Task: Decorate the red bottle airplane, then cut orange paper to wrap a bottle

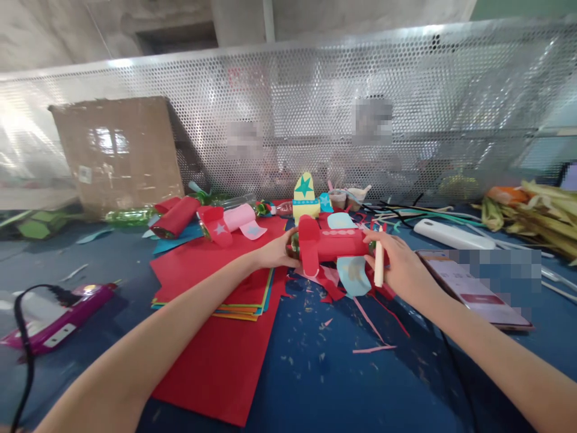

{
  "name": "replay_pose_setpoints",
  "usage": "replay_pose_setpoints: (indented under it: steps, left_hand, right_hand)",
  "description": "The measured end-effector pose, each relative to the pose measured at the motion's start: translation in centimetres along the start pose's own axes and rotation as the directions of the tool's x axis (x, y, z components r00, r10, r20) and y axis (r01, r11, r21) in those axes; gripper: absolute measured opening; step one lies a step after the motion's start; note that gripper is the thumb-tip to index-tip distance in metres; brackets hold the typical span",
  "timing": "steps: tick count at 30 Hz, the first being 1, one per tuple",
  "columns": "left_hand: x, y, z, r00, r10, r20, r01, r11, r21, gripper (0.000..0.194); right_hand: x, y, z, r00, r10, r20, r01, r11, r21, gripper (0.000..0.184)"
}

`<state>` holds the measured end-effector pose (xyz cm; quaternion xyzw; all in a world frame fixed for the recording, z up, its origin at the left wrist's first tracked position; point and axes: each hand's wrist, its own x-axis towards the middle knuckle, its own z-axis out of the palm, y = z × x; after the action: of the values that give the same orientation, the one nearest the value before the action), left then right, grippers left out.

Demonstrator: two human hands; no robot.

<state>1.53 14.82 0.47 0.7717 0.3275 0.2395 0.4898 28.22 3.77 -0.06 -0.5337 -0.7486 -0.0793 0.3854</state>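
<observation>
A toy plane made from a bottle wrapped in red paper [342, 245] lies crosswise before me, with pale blue wings and a rounded red tail piece. At its left end, the fingers of my left hand [277, 249] close around the green bottle end. My right hand [399, 258] grips the other end, and a pale cream stick [378, 264] sticks up and down between its fingers. What the stick is I cannot tell. Just behind the plane stands a yellow rounded paper piece with a green star [305, 186]. Pink and red paper scraps [331, 282] lie beneath.
Red paper sheets [225, 355] cover the table's left middle. Further left lie a purple power strip [76, 319] and other paper-wrapped bottles [178, 216]. A phone [478, 294], a white handled tool [453, 234] and corn husks [532, 210] are at right. A perforated metal screen [311, 108] closes the back.
</observation>
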Motion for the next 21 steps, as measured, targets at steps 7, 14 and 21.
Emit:
replay_pose_setpoints:
  steps: [7, 14, 21]
  left_hand:
    - [-1.2, 1.3, 0.4, 0.997, 0.016, -0.071, -0.007, 0.992, 0.122, 0.069]
    - [-4.3, 2.0, 1.9, 0.986, 0.011, -0.169, 0.033, 0.966, 0.256, 0.077]
    - [-6.0, 2.3, 3.5, 0.942, 0.152, -0.298, 0.049, 0.818, 0.573, 0.068]
  right_hand:
    - [0.1, 0.3, 0.0, 1.0, -0.008, 0.019, 0.008, 1.0, -0.015, 0.023]
    - [0.0, -1.0, -0.7, 0.999, 0.014, 0.031, -0.016, 0.998, 0.052, 0.018]
    - [-0.1, -2.1, -0.9, 0.999, 0.034, 0.031, -0.036, 0.997, 0.071, 0.014]
